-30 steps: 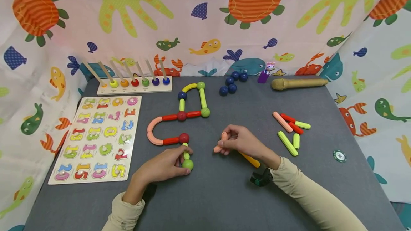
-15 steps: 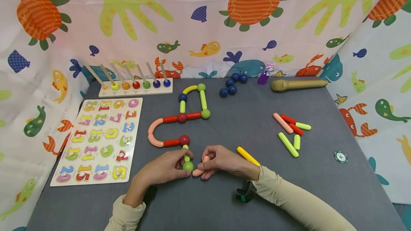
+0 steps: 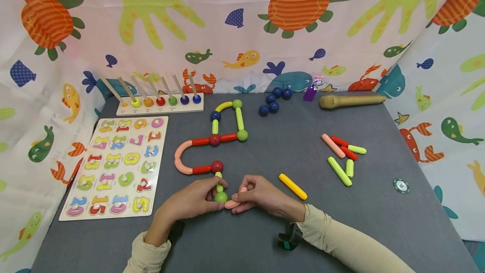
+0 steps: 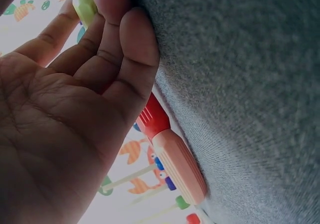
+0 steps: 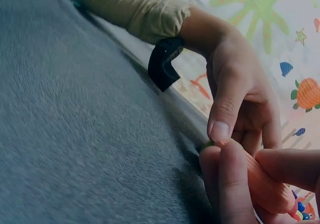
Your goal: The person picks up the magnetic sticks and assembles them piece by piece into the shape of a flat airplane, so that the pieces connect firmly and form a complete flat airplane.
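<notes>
My left hand (image 3: 191, 199) holds a short green magnetic stick (image 3: 219, 188) and the green ball (image 3: 220, 197) at its lower end. The stick's upper end meets a red ball (image 3: 217, 166), which joins a chain of red sticks and pink curved sticks (image 3: 179, 155). My right hand (image 3: 263, 195) pinches a pink curved magnetic stick (image 3: 232, 204), its tip at the green ball; contact is hard to tell. In the right wrist view, the pink stick (image 5: 267, 189) lies between thumb and fingers, close to the left thumb. The left wrist view shows curled left fingers (image 4: 140, 39).
A yellow stick (image 3: 293, 186) lies right of the right hand. Several loose sticks (image 3: 339, 171) lie farther right, near a poker chip (image 3: 401, 185). Blue balls (image 3: 273, 107), a wooden stick toy (image 3: 352, 100), a peg board (image 3: 161, 110) and a number puzzle (image 3: 117, 167) stand around.
My right hand has moved left and toward me, bringing the pink curved stick to the green ball. The yellow stick has come into full view. My left hand has stayed in place.
</notes>
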`<state>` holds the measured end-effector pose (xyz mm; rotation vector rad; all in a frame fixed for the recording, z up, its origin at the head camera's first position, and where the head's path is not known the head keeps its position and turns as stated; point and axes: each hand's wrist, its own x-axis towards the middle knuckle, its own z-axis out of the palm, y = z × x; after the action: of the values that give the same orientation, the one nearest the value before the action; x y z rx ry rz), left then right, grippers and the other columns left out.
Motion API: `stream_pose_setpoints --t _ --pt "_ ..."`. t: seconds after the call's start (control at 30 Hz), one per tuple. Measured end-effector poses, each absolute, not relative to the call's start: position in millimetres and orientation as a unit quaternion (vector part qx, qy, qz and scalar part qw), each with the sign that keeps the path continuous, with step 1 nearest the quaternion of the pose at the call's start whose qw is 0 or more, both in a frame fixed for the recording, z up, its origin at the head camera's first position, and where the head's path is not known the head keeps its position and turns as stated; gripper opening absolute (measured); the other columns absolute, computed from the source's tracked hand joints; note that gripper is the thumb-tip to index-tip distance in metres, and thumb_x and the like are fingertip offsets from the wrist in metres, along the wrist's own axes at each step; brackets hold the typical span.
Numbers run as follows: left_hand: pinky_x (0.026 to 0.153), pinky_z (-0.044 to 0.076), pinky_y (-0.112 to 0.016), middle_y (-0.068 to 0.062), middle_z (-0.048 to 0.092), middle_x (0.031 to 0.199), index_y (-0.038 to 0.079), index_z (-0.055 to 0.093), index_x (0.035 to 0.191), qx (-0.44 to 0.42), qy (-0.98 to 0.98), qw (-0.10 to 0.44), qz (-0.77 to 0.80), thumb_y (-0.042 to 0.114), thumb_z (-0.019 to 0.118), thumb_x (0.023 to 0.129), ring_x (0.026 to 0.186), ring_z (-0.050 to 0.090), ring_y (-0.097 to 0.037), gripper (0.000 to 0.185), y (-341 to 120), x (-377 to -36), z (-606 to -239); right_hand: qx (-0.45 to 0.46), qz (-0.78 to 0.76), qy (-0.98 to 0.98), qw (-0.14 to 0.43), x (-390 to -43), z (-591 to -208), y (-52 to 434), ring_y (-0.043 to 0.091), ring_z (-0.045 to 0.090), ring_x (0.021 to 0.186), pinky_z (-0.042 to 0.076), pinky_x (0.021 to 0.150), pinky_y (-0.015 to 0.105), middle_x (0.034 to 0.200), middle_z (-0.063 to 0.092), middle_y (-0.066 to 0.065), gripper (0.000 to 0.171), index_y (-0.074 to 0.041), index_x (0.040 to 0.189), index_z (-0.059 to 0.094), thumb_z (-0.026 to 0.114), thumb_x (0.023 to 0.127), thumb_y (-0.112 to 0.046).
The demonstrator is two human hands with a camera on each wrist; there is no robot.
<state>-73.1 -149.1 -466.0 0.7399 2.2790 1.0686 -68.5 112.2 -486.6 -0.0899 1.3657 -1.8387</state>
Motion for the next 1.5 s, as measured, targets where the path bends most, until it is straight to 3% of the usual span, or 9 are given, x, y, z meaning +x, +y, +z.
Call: stream_pose_setpoints --t 0.37,0.53,0.67,0.8,1.0,1.2,1.37,1.5 --pt "0.073 0.05 -0.03 0.004 0.06 0.091 0.009 0.065 0.131 0.28 0.843 0.238 0.392 0.02 0.084 0.096 0.082 0.057 -0.011 0.041 -150 -72 -467 0.002 -0.743 0.551 0.381 -57 -485 114 0.027 0.08 0.092 0.061 0.085 0.038 0.098 0.07 0.023 0.019 0.001 0.099 0.054 0.073 0.1 -0.001" --pt "0.073 0.049 -0.03 0.003 0.06 0.092 0.009 0.065 0.132 0.28 0.842 0.242 0.393 0.021 0.083 0.097 0.083 0.057 -0.011 0.041 -150 -71 -468 -0.05 -0.705 0.581 0.403 -56 -487 121 0.024 0.079 0.086 0.063 0.08 0.039 0.104 0.074 0.027 0.014 0.004 0.104 0.061 0.073 0.101 -0.004" --pt "0.075 0.05 -0.032 0.002 0.06 0.093 0.009 0.065 0.133 0.278 0.842 0.245 0.391 0.022 0.083 0.098 0.085 0.058 -0.015 0.041 -149 -71 -467 -0.093 -0.671 0.61 0.411 -62 -486 132 0.022 0.078 0.079 0.063 0.076 0.039 0.099 0.073 0.028 0.017 0.007 0.109 0.066 0.072 0.102 -0.007" --pt "0.083 0.05 -0.037 0.001 0.058 0.105 0.011 0.066 0.135 0.269 0.861 0.235 0.362 0.028 0.082 0.098 0.097 0.055 -0.018 0.044 -146 -68 -461 -0.124 -0.639 0.645 0.4 -69 -481 144 0.023 0.077 0.078 0.063 0.075 0.039 0.096 0.072 0.027 0.018 0.008 0.111 0.069 0.07 0.103 -0.009" --pt "0.089 0.043 -0.045 -0.001 0.048 0.112 0.013 0.071 0.134 0.269 0.904 0.163 0.29 0.03 0.085 0.094 0.11 0.043 -0.024 0.045 -134 -60 -448 -0.148 -0.597 0.699 0.364 -84 -467 169 0.028 0.076 0.081 0.063 0.076 0.045 0.097 0.072 0.026 0.023 0.011 0.113 0.069 0.066 0.107 -0.011" --pt "0.101 0.042 -0.055 -0.002 0.059 0.112 0.01 0.075 0.122 0.311 0.901 0.141 0.266 0.032 0.083 0.096 0.12 0.049 -0.028 0.034 -110 -60 -441 -0.148 -0.589 0.732 0.308 -115 -452 192 0.034 0.074 0.089 0.062 0.079 0.047 0.103 0.071 0.028 0.027 0.014 0.116 0.066 0.063 0.109 -0.012" --pt "0.101 0.038 -0.056 -0.001 0.069 0.105 0.014 0.076 0.109 0.337 0.896 0.157 0.243 0.034 0.079 0.1 0.112 0.055 -0.025 0.022 -87 -59 -448 -0.145 -0.562 0.782 0.23 -155 -446 198 0.042 0.068 0.095 0.06 0.081 0.043 0.105 0.071 0.025 0.026 0.012 0.118 0.067 0.064 0.108 -0.013" --pt "0.1 0.038 -0.054 0.005 0.066 0.091 0.017 0.072 0.098 0.354 0.902 0.146 0.202 0.035 0.082 0.096 0.105 0.056 -0.023 0.021 -76 -57 -457 -0.135 -0.527 0.82 0.177 -187 -442 196 0.046 0.066 0.099 0.059 0.085 0.048 0.112 0.07 0.023 0.028 0.009 0.124 0.067 0.066 0.107 -0.012"
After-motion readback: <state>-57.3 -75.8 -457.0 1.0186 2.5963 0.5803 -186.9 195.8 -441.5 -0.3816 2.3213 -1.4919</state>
